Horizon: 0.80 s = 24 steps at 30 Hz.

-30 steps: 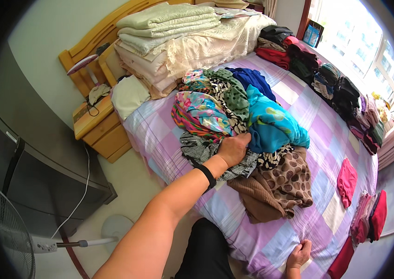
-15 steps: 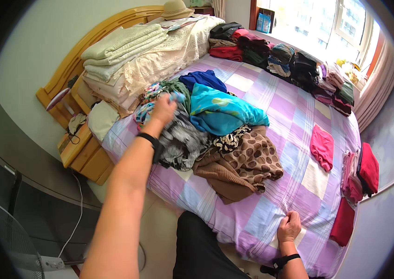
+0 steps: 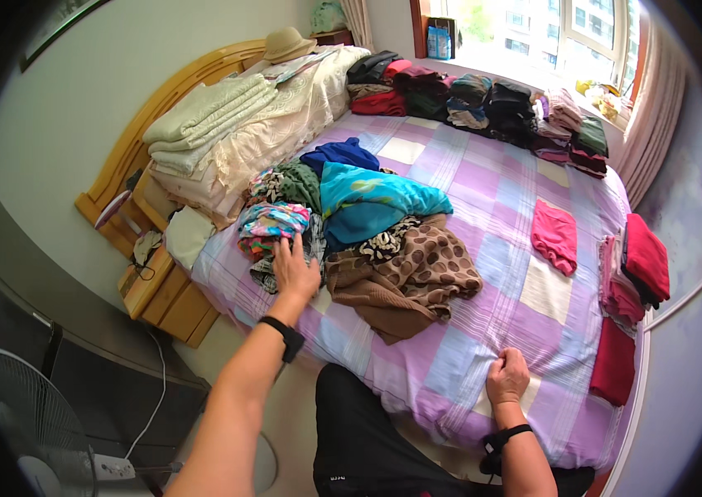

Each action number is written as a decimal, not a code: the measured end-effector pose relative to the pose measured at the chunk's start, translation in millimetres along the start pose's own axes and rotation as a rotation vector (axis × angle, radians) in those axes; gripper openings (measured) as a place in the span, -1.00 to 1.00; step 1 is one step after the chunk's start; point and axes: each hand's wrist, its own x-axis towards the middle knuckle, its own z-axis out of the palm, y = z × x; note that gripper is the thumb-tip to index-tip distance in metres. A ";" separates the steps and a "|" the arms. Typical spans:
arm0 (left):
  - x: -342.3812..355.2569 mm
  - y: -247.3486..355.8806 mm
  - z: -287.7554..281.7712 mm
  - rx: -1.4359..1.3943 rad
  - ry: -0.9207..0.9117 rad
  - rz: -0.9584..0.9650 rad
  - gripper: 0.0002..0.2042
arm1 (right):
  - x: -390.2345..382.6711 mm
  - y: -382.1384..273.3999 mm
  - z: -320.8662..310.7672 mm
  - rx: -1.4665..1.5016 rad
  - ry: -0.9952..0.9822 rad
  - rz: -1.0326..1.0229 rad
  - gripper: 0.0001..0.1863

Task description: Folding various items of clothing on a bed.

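My left hand (image 3: 295,272) lies against the near edge of a multicoloured patterned garment (image 3: 276,222), its fingers apart. That garment is bunched on top of a black-and-white cloth (image 3: 265,277), now mostly covered. My right hand (image 3: 508,378) is closed in a fist and rests on the purple checked bedsheet (image 3: 450,364), which creases around it. Between the hands, a brown garment with dark spots (image 3: 438,261) lies crumpled. Behind it spreads a turquoise garment (image 3: 380,199), with a royal blue one (image 3: 341,156) and a dark green one (image 3: 297,184) beside it.
Folded clothes (image 3: 425,95) line the bed's far side by the window. A pink garment (image 3: 554,236) lies flat at right, near red and pink folded piles (image 3: 646,257). Pale quilts (image 3: 210,116) are stacked by the wooden headboard. A fan (image 3: 28,406) stands at lower left.
My left hand has come back toward me and its fingers have spread. The multicoloured garment now lies bunched over the black-and-white cloth. The right fist stays on the sheet. The view has shifted.
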 end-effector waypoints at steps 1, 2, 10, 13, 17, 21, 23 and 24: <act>-15.5 15.5 -6.4 -0.024 0.089 0.030 -0.28 | -1.0 0.6 1.5 0.006 0.012 -0.006 -0.95; -31.0 37.5 -13.6 -0.093 0.082 0.091 -0.30 | -3.4 3.4 0.9 0.019 0.003 0.008 -0.95; -159.2 199.8 -47.9 -0.368 -0.578 0.208 -0.41 | -12.3 26.8 -14.1 0.280 -0.099 0.049 -0.88; -185.8 229.0 -26.5 -0.145 -0.782 0.359 -0.21 | -20.2 46.3 -32.2 0.470 -0.282 0.085 -0.80; -157.0 232.9 -0.6 -0.059 -0.987 0.315 0.02 | -46.8 66.6 -82.8 0.673 -0.404 0.263 -0.76; -145.1 252.1 1.9 -0.015 -1.167 0.272 0.12 | -74.5 108.0 -115.1 1.061 -0.468 0.582 -0.82; -148.0 256.4 0.3 -0.012 -1.175 0.242 0.08 | -81.4 114.0 -134.6 1.161 -0.365 0.765 -0.83; -149.0 259.8 -1.7 -0.007 -1.181 0.211 0.04 | -79.6 114.3 -147.1 1.075 -0.322 0.824 -0.86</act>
